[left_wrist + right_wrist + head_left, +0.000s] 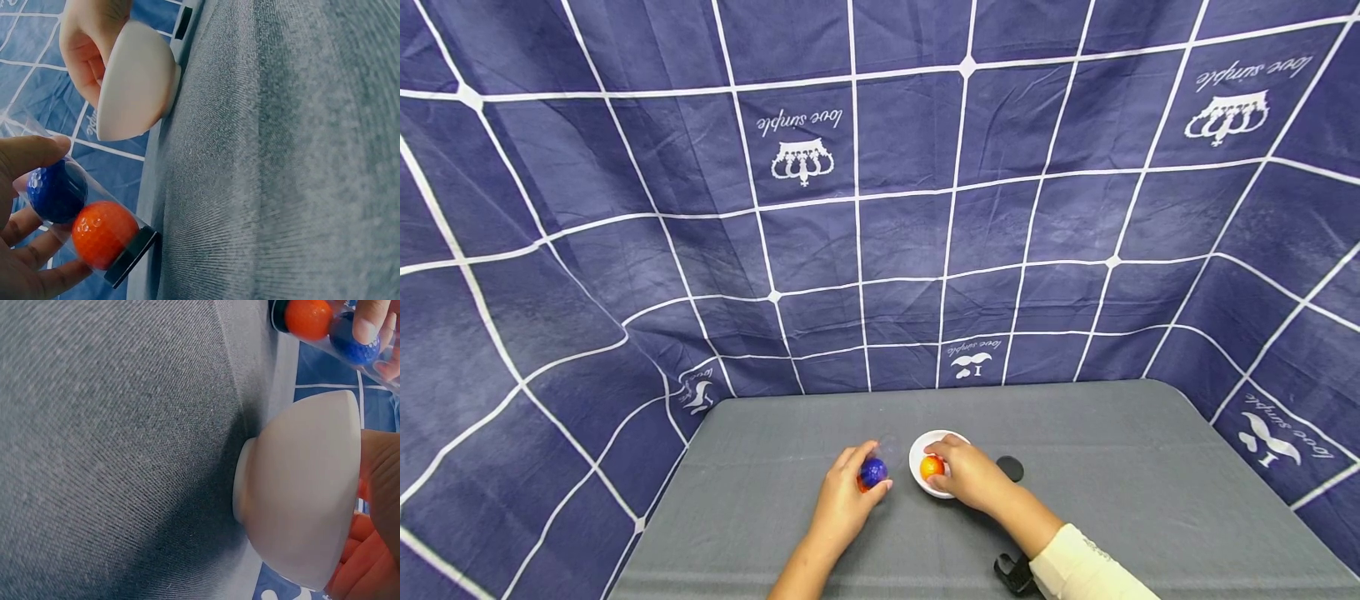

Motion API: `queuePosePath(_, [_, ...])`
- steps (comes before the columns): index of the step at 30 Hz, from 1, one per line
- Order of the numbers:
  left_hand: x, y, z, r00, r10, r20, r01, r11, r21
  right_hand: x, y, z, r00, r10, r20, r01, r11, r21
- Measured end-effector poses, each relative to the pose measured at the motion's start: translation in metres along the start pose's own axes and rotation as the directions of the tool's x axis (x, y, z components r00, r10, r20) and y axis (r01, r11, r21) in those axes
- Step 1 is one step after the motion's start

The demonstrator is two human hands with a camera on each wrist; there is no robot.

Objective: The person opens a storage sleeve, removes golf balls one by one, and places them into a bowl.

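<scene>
A clear plastic tube stands on the table with my left hand holding it, thumb on one side and fingers on the other. Inside it, a blue golf ball sits above a red-orange golf ball, with a black cap at the bottom. To its right is a white bowl. My right hand reaches into this bowl, thumb and fingers around an orange-yellow ball. From the wrist views, the bowl's wall hides that ball.
A flat black disc lies on the grey table just right of the bowl. Near the right sleeve is a black strap-like piece. Blue gridded cloth hangs behind the table and along its sides.
</scene>
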State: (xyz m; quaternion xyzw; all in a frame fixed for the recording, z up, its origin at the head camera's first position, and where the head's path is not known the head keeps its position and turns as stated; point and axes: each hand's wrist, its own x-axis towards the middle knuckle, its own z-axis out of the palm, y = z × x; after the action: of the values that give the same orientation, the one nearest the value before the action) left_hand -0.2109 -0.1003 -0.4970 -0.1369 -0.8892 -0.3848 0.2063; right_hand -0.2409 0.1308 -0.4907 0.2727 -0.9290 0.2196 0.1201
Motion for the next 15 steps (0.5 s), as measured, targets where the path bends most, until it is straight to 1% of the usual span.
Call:
queuePosePath(6, [0.0006, 0.0003, -0.0001, 1.000, 0.003, 0.002, -0.003, 1.000, -0.011, -0.0014, -0.0002, 0.0000, 0.999, 0.000, -0.034, 0.001, 1.000, 0.006])
queuePosePath(10, [0.0013, 0.0001, -0.0002, 1.000, -0.001, -0.006, 0.001, 1.000, -0.018, -0.0013, -0.0004, -0.0005, 0.995, 0.022, -0.093, -0.021, 1.000, 0.013])
queuePosePath(12, [0.0016, 0.0001, -0.0001, 1.000, 0.003, -0.012, -0.004, 1.000, -0.018, -0.0011, -0.0009, -0.0021, 0.991, 0.032, -0.130, -0.028, 0.999, 0.035])
queuePosePath(15, [0.0020, 0.0006, 0.0001, 1.000, 0.023, -0.019, -0.023, 1.000, -0.004, -0.0019, -0.0018, -0.0059, 0.982, 0.026, -0.187, -0.012, 0.997, 0.080])
